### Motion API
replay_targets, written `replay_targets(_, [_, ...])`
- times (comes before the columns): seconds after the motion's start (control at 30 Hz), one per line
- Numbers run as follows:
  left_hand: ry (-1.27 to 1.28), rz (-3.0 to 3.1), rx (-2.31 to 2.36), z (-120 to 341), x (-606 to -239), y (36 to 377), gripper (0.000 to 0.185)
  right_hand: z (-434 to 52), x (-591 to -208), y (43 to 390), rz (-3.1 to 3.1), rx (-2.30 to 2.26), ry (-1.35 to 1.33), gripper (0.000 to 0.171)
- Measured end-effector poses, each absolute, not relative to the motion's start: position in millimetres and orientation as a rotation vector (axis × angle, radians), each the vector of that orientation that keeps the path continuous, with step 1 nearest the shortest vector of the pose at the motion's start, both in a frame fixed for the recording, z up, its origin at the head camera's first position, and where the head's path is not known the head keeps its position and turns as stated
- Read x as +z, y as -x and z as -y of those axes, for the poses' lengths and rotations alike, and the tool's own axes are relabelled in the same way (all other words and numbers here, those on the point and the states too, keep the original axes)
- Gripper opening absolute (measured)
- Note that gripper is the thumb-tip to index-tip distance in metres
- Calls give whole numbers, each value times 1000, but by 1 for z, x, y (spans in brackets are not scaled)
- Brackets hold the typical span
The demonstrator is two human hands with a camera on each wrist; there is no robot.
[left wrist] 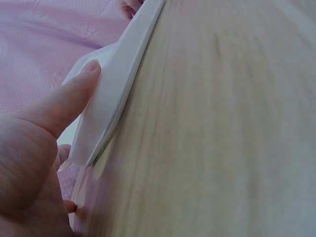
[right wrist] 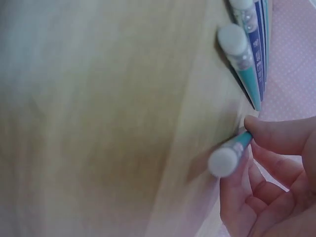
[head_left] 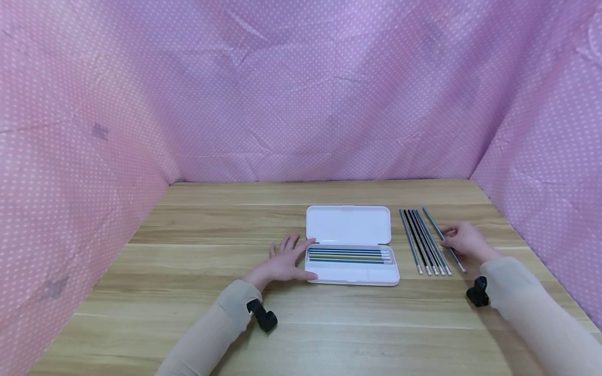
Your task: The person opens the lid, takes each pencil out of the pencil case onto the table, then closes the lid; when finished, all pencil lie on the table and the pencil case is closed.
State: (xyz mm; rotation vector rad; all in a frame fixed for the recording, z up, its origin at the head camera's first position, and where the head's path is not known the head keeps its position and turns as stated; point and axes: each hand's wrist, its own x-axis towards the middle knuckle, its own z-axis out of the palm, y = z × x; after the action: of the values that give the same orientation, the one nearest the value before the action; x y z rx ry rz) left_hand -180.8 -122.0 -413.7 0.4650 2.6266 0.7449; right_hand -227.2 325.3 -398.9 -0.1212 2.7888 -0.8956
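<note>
A white pencil case (head_left: 350, 275) lies with its lid (head_left: 348, 224) folded back. Several pencils (head_left: 345, 256) lie side by side along the rear of its tray, white eraser ends to the right. My left hand (head_left: 282, 263) spreads its fingers at the case's left end, thumb on the front corner and index finger near the hinge. In the left wrist view that thumb (left wrist: 79, 89) rests over the rim. My right hand (head_left: 466, 243) pinches a teal pencil (head_left: 433, 223) between thumb and fingers; its white eraser (right wrist: 223, 162) points towards the right wrist camera.
Several more pencils (head_left: 414, 235) lie in a row between the case and my right hand, erasers towards me. Everything rests on a wood-grain table (head_left: 348, 324). A pink dotted cloth (head_left: 301, 104) hangs behind the table and at both sides.
</note>
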Motion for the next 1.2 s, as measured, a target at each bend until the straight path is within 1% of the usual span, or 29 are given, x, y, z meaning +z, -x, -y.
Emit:
replay_targets(0.77, [-473,-2640,745,121,-416,182,90,-318,-397,224,-2686,-1022,58,42])
replay_targets(1.2, [-464,-2630,751,121,-415,182,89,-317,-397,223,-2719,-993,79,40])
